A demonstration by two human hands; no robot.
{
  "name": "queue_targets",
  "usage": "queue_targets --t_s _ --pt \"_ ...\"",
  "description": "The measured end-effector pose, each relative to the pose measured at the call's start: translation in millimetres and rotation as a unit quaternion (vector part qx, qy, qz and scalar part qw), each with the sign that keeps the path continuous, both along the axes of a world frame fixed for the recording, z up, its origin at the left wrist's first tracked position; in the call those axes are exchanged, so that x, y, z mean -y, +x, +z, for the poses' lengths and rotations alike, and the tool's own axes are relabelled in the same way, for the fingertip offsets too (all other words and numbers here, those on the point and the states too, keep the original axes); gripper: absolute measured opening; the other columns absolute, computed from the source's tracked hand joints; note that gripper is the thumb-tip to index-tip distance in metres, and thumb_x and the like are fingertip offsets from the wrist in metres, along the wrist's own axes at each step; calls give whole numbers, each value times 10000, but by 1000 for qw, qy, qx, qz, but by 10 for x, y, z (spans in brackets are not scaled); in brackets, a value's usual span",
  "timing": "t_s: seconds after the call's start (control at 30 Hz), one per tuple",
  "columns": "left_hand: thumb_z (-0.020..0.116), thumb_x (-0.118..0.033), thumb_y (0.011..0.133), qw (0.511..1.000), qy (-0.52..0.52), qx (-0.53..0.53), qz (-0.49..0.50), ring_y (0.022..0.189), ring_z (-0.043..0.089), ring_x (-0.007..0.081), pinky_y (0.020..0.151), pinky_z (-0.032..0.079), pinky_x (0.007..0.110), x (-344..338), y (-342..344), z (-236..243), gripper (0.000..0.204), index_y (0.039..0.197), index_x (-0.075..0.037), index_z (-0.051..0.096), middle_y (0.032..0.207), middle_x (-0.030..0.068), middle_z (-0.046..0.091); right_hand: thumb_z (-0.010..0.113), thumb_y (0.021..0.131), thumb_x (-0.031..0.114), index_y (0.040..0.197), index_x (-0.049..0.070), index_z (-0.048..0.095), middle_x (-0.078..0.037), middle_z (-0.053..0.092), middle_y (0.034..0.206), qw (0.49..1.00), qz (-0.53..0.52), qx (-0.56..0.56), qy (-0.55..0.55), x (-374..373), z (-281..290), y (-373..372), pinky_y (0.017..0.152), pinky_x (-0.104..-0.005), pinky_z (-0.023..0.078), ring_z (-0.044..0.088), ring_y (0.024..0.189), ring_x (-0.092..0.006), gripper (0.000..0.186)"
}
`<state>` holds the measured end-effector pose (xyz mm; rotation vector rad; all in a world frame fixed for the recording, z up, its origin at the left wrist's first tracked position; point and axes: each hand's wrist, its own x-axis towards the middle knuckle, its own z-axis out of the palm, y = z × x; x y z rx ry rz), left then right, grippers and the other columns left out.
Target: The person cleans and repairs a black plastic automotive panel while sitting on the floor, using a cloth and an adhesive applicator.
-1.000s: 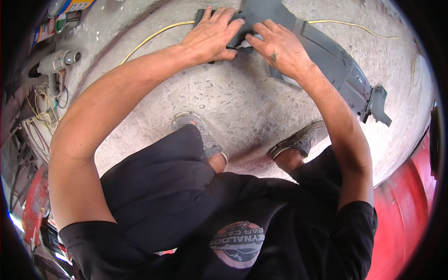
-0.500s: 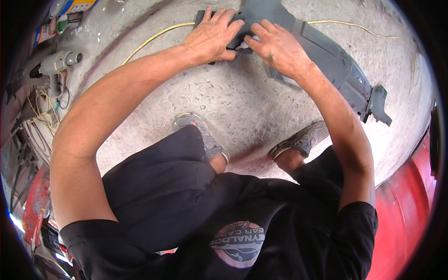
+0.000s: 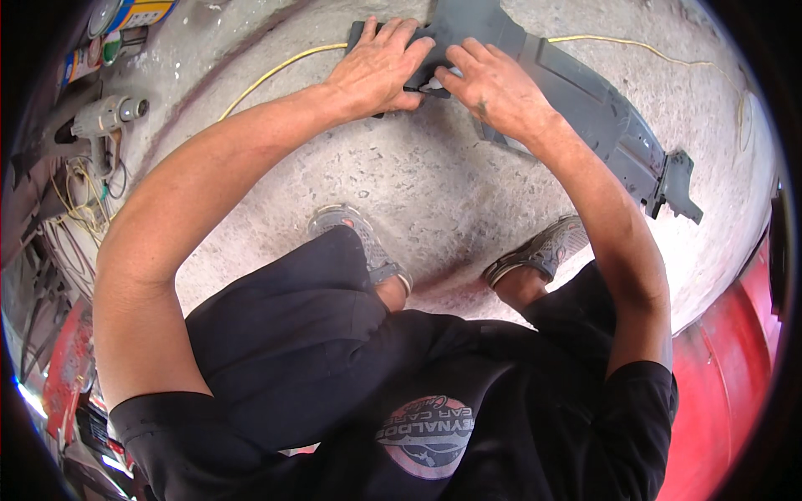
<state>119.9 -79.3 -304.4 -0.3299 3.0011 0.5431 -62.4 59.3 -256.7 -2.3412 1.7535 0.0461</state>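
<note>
A long dark grey plastic panel (image 3: 595, 102), like a vehicle trim piece, lies on the floor at the top, stretching to the right. My left hand (image 3: 382, 71) rests flat with fingers spread on the panel's dark left end. My right hand (image 3: 499, 90) is closed around a small white tube (image 3: 433, 84) with a narrow tip. That tip points left, at the panel's edge beside my left thumb. Most of the tube is hidden by my fingers, and I cannot tell whether its tip touches the panel.
A yellow cord (image 3: 280, 68) runs across the concrete floor (image 3: 418, 171) and behind the panel. At the left lie a heat gun (image 3: 109, 117), tangled wires (image 3: 79, 192) and cans (image 3: 138, 12). A red curved panel (image 3: 723, 359) stands at lower right. My shoes (image 3: 543, 248) are below the hands.
My right hand has shifted very slightly up and left with the white tube. My left hand stays pressed on the panel, which has not visibly moved.
</note>
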Motion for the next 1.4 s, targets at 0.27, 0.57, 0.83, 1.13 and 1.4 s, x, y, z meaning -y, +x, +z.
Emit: queue_targets --t_s 0.27,0.57,0.83,1.13,1.4 --pt "853 -373 802 1000 1 -5 4 1470 368 391 1249 276 609 -6 -3 -6 859 1490 -41 461 1534 233 409 662 875 58 1128 72 729 -79 623 1202 1000 -4 4 -9 -40 -41 -9 994 -376 524 586 1178 -237 263" --pt "865 -336 780 1000 17 -23 7 1461 371 395 1243 276 611 1 -3 -18 846 1467 -34 473 1523 232 411 649 859 76 1219 68 715 -112 636 1192 995 -67 75 -29 -142 -115 -141 1011 -406 515 600 1150 -287 366" --pt "857 -315 773 999 36 -34 0 1449 378 413 1228 280 621 30 -5 15 826 1448 -29 476 1502 237 416 744 869 94 1189 95 710 -84 662 1153 926 -250 272 -76 -214 -136 -368 911 -412 540 637 1045 -309 322" --pt "866 -285 708 997 79 3 12 1452 366 447 1219 267 650 22 -52 121 856 1422 -17 478 1501 265 397 803 863 179 1146 67 734 -135 718 1080 804 -463 291 -232 -100 -411 -1187 866 -380 545 678 974 -278 313" --pt "875 -284 706 997 77 12 18 1456 361 439 1229 262 636 23 -52 158 838 1405 -9 504 1507 264 395 811 867 213 1126 -2 710 -126 773 1040 728 -547 365 -196 225 -546 -1410 891 -352 544 723 959 -253 351"
